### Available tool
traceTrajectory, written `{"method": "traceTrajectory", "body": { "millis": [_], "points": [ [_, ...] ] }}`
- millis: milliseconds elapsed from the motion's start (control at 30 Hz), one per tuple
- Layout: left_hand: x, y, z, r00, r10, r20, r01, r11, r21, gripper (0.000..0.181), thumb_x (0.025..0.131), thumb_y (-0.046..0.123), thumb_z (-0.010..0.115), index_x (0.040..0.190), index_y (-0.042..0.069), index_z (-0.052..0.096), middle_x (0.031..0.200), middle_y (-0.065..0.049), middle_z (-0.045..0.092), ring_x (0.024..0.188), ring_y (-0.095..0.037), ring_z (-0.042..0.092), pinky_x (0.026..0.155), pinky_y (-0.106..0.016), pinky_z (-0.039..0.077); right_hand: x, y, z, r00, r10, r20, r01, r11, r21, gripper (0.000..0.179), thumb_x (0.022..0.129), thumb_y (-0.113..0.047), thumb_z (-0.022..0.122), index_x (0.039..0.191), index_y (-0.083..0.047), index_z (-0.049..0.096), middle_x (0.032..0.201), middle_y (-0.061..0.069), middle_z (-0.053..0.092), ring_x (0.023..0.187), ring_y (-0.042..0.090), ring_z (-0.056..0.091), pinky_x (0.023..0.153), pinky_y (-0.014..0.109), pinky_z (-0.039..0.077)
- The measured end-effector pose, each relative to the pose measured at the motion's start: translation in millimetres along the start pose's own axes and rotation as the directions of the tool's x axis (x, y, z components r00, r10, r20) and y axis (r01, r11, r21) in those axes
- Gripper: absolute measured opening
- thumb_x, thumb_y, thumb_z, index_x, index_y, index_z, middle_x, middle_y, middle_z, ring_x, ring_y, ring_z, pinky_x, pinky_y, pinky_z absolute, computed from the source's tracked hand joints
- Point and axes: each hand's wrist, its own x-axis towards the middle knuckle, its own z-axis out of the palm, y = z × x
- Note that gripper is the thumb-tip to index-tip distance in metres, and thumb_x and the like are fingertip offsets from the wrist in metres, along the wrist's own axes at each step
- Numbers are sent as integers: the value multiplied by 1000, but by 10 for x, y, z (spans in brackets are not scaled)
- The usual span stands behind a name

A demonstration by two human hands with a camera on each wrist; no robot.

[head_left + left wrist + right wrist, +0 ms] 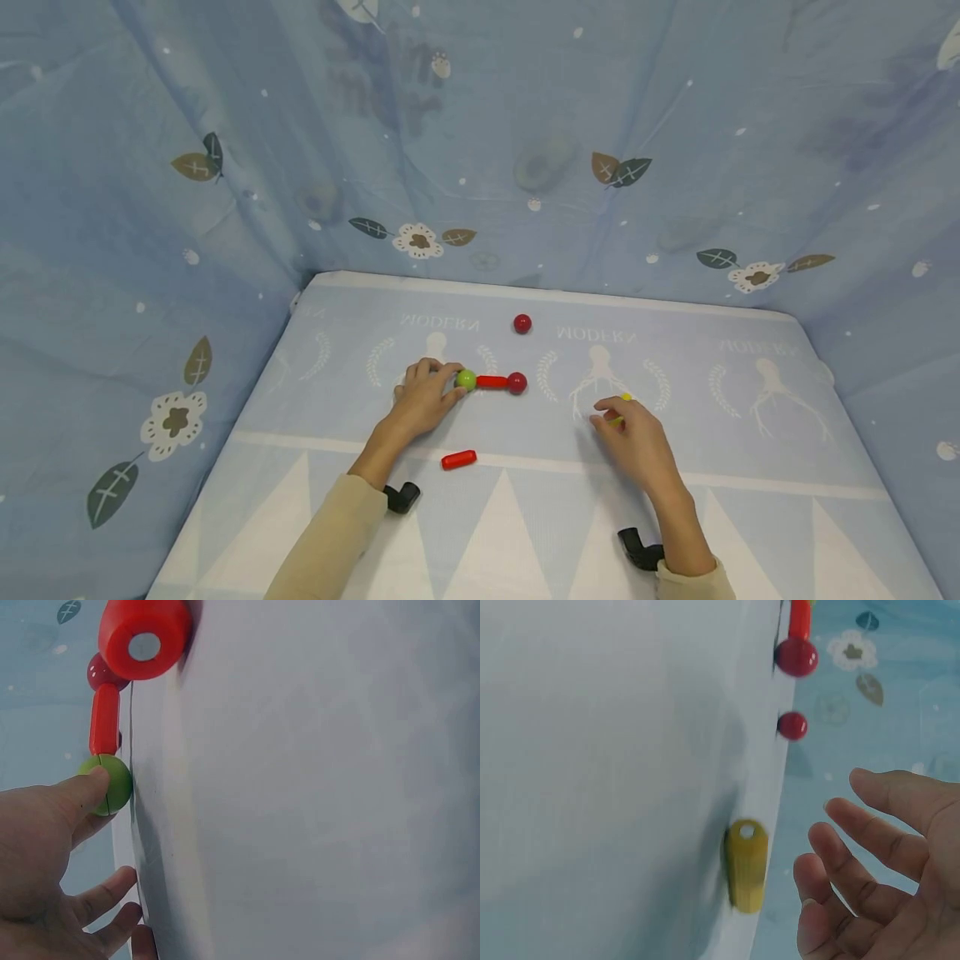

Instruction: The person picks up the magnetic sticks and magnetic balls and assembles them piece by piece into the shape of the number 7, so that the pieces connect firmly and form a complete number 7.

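My left hand pinches a green ball between thumb and finger, its other fingers spread. From that ball a red stick runs to a dark red ball, the three joined in a line. My right hand hovers over a yellow stick with its fingers loosely bent and nothing between them. In the head view the hand partly covers that stick; in the right wrist view it lies apart from the fingertips, a silvery disc in its end.
A second red stick lies nearer me, between the forearms. Farther back is a loose red ball. Blue patterned curtains rise behind and beside the cloth-covered table. Black wrist mounts sit at both wrists.
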Motion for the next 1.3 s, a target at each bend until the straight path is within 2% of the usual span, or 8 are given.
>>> {"method": "traceTrajectory", "body": {
  "millis": [167, 267, 433, 600, 767, 933, 1300],
  "points": [
    [-11, 0, -6, 1000, 6, -1, -6, 1000, -5, 42, 100, 39, 61, 140, 26, 55, 136, -15, 43, 130, -40, 35, 86, -62, 38, -1, 133, -100, 998, 51, -23, -51, 999, 14, 25, 96, -17, 70, 116, -2, 70, 97, 10, 67, 81, 24, 60, 68, 38, 47],
    [-11, -4, -5, 1000, 9, -4, -9, 1000, -5, 41, 101, 39, 61, 140, 27, 55, 136, -15, 43, 130, -40, 36, 85, -62, 38, 10, 189, -146, 991, 128, -30, -128, 992, 22, 27, 97, -20, 68, 118, -3, 68, 99, 13, 68, 84, 28, 63, 69, 40, 48],
    [-8, -12, 3, 1000, 6, -2, -6, 1000, 1, 42, 100, 40, 61, 140, 27, 55, 137, -15, 43, 130, -39, 36, 86, -62, 38, 35, 253, -182, 962, 271, 14, -271, 962, 24, 42, 99, -31, 63, 128, 0, 59, 109, 22, 68, 96, 37, 65, 75, 47, 50],
    [-7, -18, 17, 1000, 5, 1, -5, 1000, 10, 43, 101, 41, 60, 141, 27, 54, 138, -15, 43, 131, -40, 35, 86, -62, 39, 63, 306, -162, 938, 342, 59, -344, 939, 10, 65, 99, -41, 62, 137, 9, 48, 115, 29, 66, 101, 44, 64, 79, 53, 50],
    [-5, -18, 13, 1000, 1, 1, -1, 1000, 12, 42, 101, 41, 60, 141, 28, 54, 138, -14, 42, 131, -40, 35, 86, -62, 39, 108, 341, -128, 930, 360, 72, -361, 933, -2, 73, 97, -47, 63, 137, 13, 46, 116, 32, 64, 102, 46, 63, 78, 53, 51],
    [-3, -11, 5, 1000, -2, -1, 2, 1000, 13, 42, 101, 40, 61, 140, 28, 55, 137, -14, 42, 131, -40, 35, 87, -62, 38, 148, 362, -82, 933, 354, 70, -354, 935, -5, 69, 96, -45, 65, 133, 12, 50, 116, 32, 65, 103, 46, 63, 79, 52, 50],
    [5, -7, 8, 1000, -3, 7, 3, 1000, 6, 43, 101, 42, 59, 141, 28, 54, 139, -14, 42, 132, -39, 34, 87, -61, 38, 169, 366, -48, 934, 348, 79, -349, 937, 4, 59, 95, -33, 66, 130, 12, 52, 109, 28, 67, 93, 40, 65, 72, 46, 51]
  ]
}}
